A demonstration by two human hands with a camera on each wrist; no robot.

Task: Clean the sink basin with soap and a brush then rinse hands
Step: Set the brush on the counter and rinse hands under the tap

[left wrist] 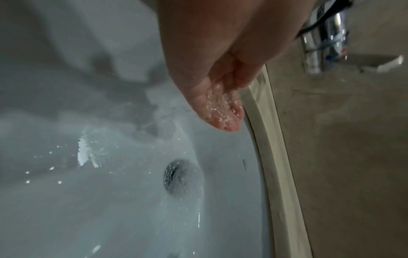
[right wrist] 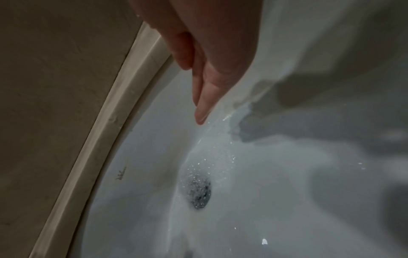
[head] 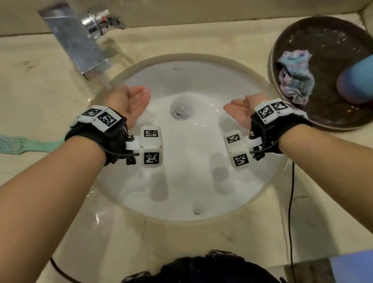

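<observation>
White porcelain frames my two hands from the head camera: my left hand (head: 133, 102) lies palm up with relaxed fingers under the stream from the chrome faucet (head: 79, 39), my right hand (head: 243, 108) hovers apart over the sink basin (head: 232, 79), palm open and holding nothing, while the green brush (head: 17, 145) rests on the counter to the left. From the left wrist, my fingers (left wrist: 223, 111) point down together, beaded with droplets, above the drain (left wrist: 176, 176). From the right wrist, straight fingers (right wrist: 202, 97) hang over the wet bowl, and small dark script by the rim (right wrist: 121, 173) is too blurred to read.
</observation>
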